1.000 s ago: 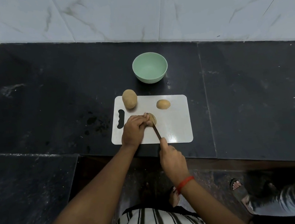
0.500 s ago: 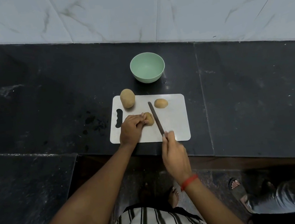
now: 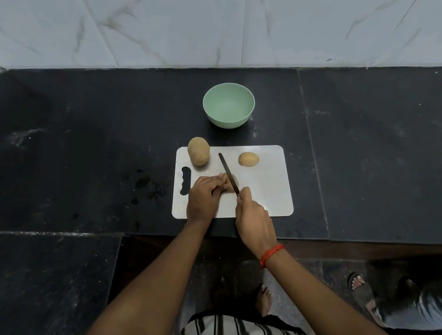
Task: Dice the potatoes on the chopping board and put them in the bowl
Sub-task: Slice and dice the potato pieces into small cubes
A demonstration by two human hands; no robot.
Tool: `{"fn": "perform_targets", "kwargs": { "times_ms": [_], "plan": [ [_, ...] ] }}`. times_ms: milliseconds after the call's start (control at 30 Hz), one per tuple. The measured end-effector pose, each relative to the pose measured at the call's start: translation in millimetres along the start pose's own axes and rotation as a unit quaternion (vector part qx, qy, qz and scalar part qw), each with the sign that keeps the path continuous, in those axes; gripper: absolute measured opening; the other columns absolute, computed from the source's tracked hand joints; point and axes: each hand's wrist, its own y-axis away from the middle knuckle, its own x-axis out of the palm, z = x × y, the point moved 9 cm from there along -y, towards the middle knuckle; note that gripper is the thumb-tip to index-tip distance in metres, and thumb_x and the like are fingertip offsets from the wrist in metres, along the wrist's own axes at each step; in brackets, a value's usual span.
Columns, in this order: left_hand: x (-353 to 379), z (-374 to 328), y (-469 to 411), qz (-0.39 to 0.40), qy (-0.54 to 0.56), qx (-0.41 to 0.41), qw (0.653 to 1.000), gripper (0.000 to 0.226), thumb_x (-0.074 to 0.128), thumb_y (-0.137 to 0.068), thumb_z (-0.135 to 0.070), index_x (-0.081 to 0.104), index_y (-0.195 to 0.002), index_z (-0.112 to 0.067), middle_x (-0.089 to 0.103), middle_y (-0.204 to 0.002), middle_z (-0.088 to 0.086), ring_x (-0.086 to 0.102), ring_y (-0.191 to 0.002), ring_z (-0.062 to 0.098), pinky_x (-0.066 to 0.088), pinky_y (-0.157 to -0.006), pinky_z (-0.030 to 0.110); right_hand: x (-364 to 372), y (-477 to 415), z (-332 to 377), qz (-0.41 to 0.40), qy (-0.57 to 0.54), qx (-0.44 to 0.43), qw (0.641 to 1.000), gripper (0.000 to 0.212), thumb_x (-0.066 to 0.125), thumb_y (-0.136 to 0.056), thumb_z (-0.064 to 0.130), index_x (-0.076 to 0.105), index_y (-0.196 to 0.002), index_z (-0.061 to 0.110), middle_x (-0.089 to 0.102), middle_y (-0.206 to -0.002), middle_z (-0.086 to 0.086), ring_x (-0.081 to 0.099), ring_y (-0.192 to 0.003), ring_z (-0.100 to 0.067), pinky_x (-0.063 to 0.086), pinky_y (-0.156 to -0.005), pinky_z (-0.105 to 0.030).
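A white chopping board (image 3: 267,189) lies on the black counter. My left hand (image 3: 204,197) holds a potato piece (image 3: 233,183) down near the board's middle, and the hand hides most of it. My right hand (image 3: 252,219) grips a knife (image 3: 228,172), its blade lying across that piece and pointing away from me. A whole potato (image 3: 198,151) stands at the board's far left corner. A potato half (image 3: 248,159) lies to the right of the blade. Behind the board sits a pale green bowl (image 3: 229,105) with nothing in it.
The black stone counter (image 3: 74,157) runs left and right of the board, with a white marble wall (image 3: 196,17) behind. Dark stains mark the counter left of the board. Another person's sandalled foot (image 3: 359,286) stands on the floor at lower right.
The knife, lifted to the right of the piece half a second ago, has come back onto it. My left hand has stayed on the piece.
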Motion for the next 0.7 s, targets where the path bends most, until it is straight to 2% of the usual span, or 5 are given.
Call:
{"fn": "perform_targets", "kwargs": {
  "times_ms": [133,300,367,500,700],
  "plan": [
    [-0.5,-0.4,0.0,-0.003,-0.003,0.002,1.000,0.020,0.073,-0.092,-0.012,0.078,-0.112,-0.012,0.077,-0.107,-0.001,0.066,-0.102,0.014,0.042,-0.091,0.007,3.6,-2.5,-0.9,0.000,-0.003,0.001,1.000,0.006,0.033,-0.107,0.017,0.034,-0.100,0.018,0.054,-0.074,-0.004,0.040,-0.055,-0.020,0.020,-0.046,-0.030],
    [-0.6,-0.8,-0.3,-0.005,-0.002,0.006,1.000,0.019,0.073,-0.092,-0.011,0.078,-0.111,-0.011,0.077,-0.108,-0.001,0.067,-0.101,0.015,0.045,-0.091,0.011,7.7,-4.2,-2.5,0.001,-0.002,-0.003,1.000,0.008,0.034,-0.106,0.016,0.033,-0.099,0.019,0.054,-0.074,-0.004,0.041,-0.056,-0.020,0.018,-0.046,-0.024],
    [-1.1,-2.1,-0.2,-0.007,-0.001,0.006,1.000,0.017,0.072,-0.093,-0.011,0.079,-0.109,-0.011,0.078,-0.106,-0.001,0.066,-0.100,0.015,0.046,-0.089,0.012,10.4,-4.6,-4.2,0.000,0.004,-0.002,1.000,0.007,0.034,-0.106,0.015,0.035,-0.099,0.017,0.055,-0.076,-0.005,0.043,-0.058,-0.022,0.020,-0.047,-0.026],
    [-1.3,-1.1,-0.2,-0.004,-0.009,0.007,1.000,0.016,0.072,-0.091,-0.009,0.080,-0.105,-0.011,0.078,-0.105,0.000,0.064,-0.099,0.012,0.039,-0.089,0.003,17.8,-7.6,-3.9,-0.006,0.009,0.005,1.000,0.004,0.034,-0.104,0.013,0.037,-0.106,0.014,0.061,-0.080,-0.011,0.054,-0.063,-0.032,0.036,-0.055,-0.035],
    [-1.4,-0.7,-0.6,-0.007,0.000,0.008,1.000,0.013,0.071,-0.094,-0.011,0.080,-0.102,-0.013,0.078,-0.104,-0.003,0.067,-0.098,0.015,0.048,-0.089,0.018,19.4,-24.3,2.5,0.004,0.022,0.009,1.000,0.027,0.033,-0.104,0.016,0.031,-0.131,0.019,0.061,-0.085,-0.012,0.059,-0.074,-0.039,0.042,-0.060,-0.040]
  ]
}}
